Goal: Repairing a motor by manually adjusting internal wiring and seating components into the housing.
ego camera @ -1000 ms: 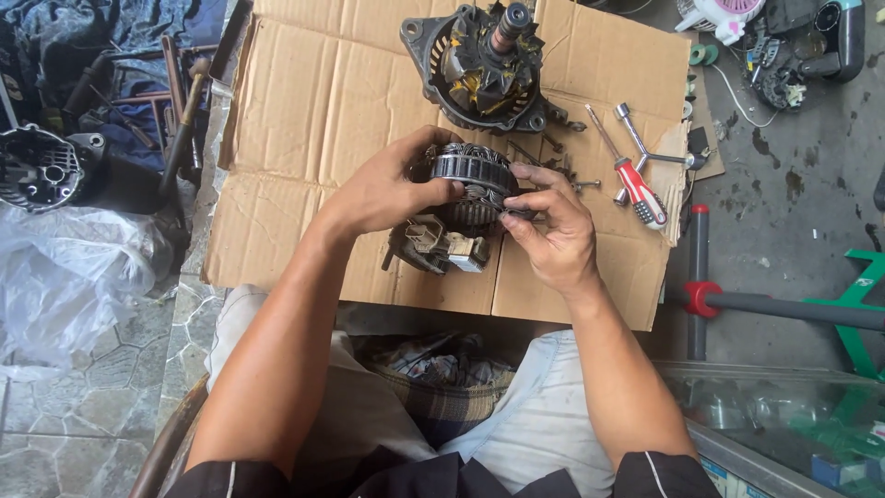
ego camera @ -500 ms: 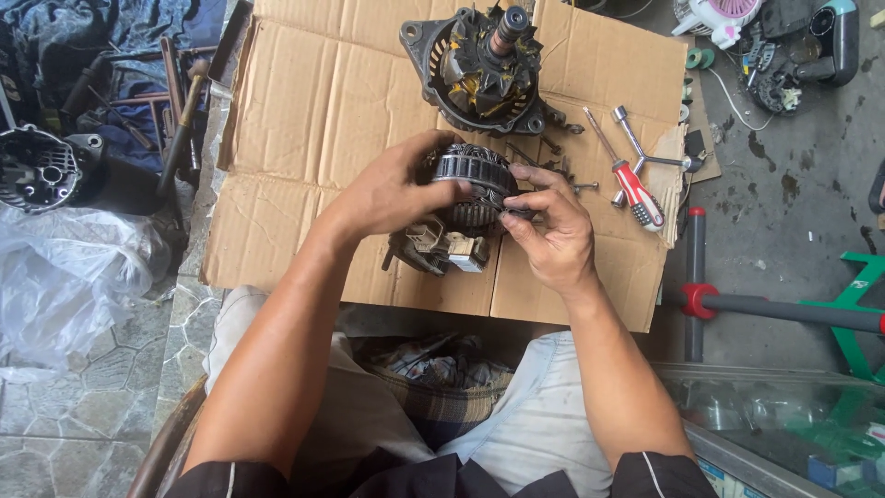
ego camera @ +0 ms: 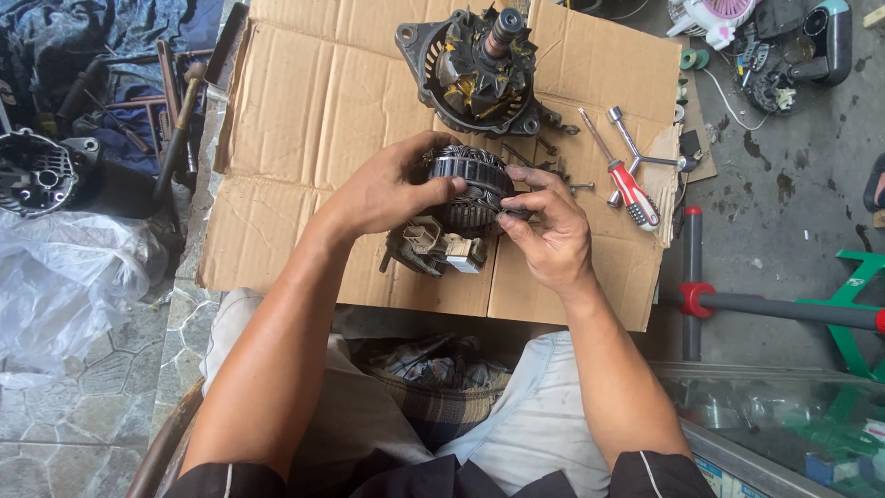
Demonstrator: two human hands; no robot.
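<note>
Bare cardboard point(ego camera: 304, 138) lies open to the left. Ahead, the alternator housing point(ego camera: 479, 69) blocks the way; to the right, loose bolts point(ego camera: 553, 166) and a red-handled screwdriver point(ego camera: 631, 189) crowd the sheet.

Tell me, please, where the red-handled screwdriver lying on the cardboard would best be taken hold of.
Probably by the red handle, its thickest part. The screwdriver lies flat on the cardboard, shaft pointing up-left, so a reach from above, fingers across the handle's lower end, looks easiest; a metal wrench crowds its upper end.

Cardboard point(ego camera: 304, 120) brown, creased. On it: stator point(ego camera: 470, 184) dark grey, ribbed; screwdriver point(ego camera: 634, 195) handle red-white. Right of cardboard: stand point(ego camera: 853, 295) green.
</note>
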